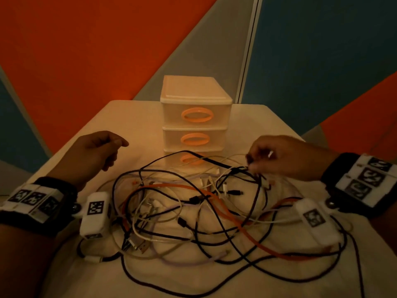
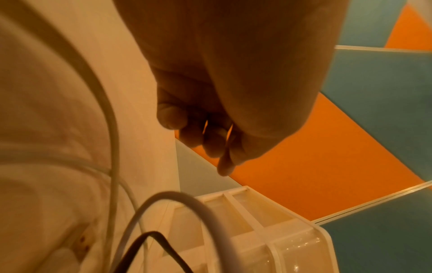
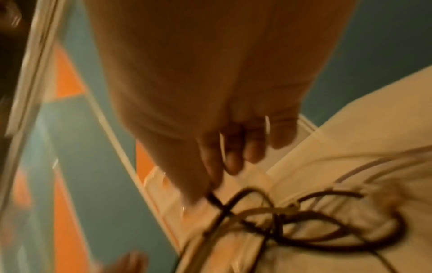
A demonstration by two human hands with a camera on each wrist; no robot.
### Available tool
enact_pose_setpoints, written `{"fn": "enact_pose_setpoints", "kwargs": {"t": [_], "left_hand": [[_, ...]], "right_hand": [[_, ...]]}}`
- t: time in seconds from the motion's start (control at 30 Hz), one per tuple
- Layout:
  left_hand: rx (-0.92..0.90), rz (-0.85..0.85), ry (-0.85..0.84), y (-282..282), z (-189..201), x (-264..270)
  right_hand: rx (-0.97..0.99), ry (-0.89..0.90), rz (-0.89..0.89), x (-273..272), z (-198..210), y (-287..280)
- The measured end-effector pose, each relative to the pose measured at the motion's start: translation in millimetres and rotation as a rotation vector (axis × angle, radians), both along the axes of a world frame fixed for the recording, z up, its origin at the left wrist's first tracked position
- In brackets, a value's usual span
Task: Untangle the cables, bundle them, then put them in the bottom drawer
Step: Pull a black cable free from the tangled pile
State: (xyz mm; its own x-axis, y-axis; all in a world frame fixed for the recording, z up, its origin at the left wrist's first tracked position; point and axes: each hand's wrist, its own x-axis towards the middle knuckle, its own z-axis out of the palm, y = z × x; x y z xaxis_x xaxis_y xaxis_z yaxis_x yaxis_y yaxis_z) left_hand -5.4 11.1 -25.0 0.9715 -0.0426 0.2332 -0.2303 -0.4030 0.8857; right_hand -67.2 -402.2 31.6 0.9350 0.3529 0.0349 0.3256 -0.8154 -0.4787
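Observation:
A tangle of black, white, lilac and orange cables (image 1: 193, 211) lies on the white-covered table (image 1: 133, 117), in front of a small three-drawer plastic unit (image 1: 195, 100) with orange handles. Cable loops partly cross the shut bottom drawer (image 1: 189, 158). My right hand (image 1: 250, 165) is at the tangle's far right edge and pinches a black cable (image 3: 214, 198) between thumb and fingers (image 3: 210, 166), lifting its loop. My left hand (image 1: 116, 155) hovers over the table left of the drawers, fingers loosely curled (image 2: 210, 140), holding nothing.
The table narrows toward the back, and its left and right edges drop off close to both wrists. Orange and blue wall panels (image 1: 86, 50) stand behind it. Several cable ends and plugs (image 1: 137, 244) lie at the front left of the tangle.

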Motion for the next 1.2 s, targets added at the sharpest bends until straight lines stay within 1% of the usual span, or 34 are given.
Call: {"fn": "enact_pose_setpoints", "kwargs": {"t": [0.1, 0.17, 0.23, 0.33, 0.43, 0.5, 0.57, 0.63, 0.73, 0.8, 0.87, 0.93, 1.07, 1.13, 1.2], "left_hand": [[-0.028, -0.008, 0.014, -1.6, -0.1, 1.5], [-0.023, -0.011, 0.011, -2.2, -0.2, 2.1], [-0.022, -0.010, 0.002, -2.8, 0.5, 1.3], [-0.041, -0.009, -0.010, -3.0, 2.9, 0.0], [-0.071, -0.009, -0.014, -2.9, 5.5, -1.1], [-0.073, -0.017, -0.017, -3.2, 6.9, -2.4], [-0.067, -0.012, -0.022, -1.5, 8.5, -3.8], [-0.064, -0.006, -0.030, -0.2, 10.8, -6.1], [-0.061, -0.031, -0.048, -1.9, 16.9, -11.9], [-0.073, -0.070, -0.058, -6.4, 22.2, -16.8], [-0.086, -0.137, -0.071, -15.7, 29.5, -24.1], [-0.077, -0.205, -0.103, -28.5, 39.5, -31.9], [-0.022, -0.341, -0.132, -55.5, 57.5, -43.9], [-0.024, -0.379, -0.123, -67.8, 63.5, -49.5], [0.019, -0.412, -0.078, -82.4, 65.4, -55.1]], "right_hand": [[0.428, -0.005, -0.199, 1.9, 16.7, -10.4], [0.697, -0.013, -0.279, 6.6, 34.1, -11.8], [0.891, -0.034, -0.336, 12.2, 60.3, -14.0], [1.038, -0.091, -0.388, 24.4, 110.2, -19.0], [1.115, -0.202, -0.432, 43.9, 155.0, -14.5], [1.162, -0.267, -0.398, 55.9, 173.4, -5.5], [1.161, -0.254, -0.332, 60.6, 178.5, 13.5], [1.112, -0.183, -0.307, 56.0, 162.1, 41.7], [1.075, -0.084, -0.272, 40.1, 110.1, 89.5], [1.058, -0.078, -0.239, 27.3, 72.8, 110.1], [1.026, -0.137, -0.219, 14.5, 44.4, 120.1], [1.058, -0.162, -0.184, 5.6, 25.5, 126.5], [1.157, -0.055, -0.131, 3.7, -7.1, 132.1], [1.180, -0.041, -0.115, 3.4, -13.4, 132.7], [1.168, -0.065, -0.113, 1.6, -12.6, 132.1]]}}
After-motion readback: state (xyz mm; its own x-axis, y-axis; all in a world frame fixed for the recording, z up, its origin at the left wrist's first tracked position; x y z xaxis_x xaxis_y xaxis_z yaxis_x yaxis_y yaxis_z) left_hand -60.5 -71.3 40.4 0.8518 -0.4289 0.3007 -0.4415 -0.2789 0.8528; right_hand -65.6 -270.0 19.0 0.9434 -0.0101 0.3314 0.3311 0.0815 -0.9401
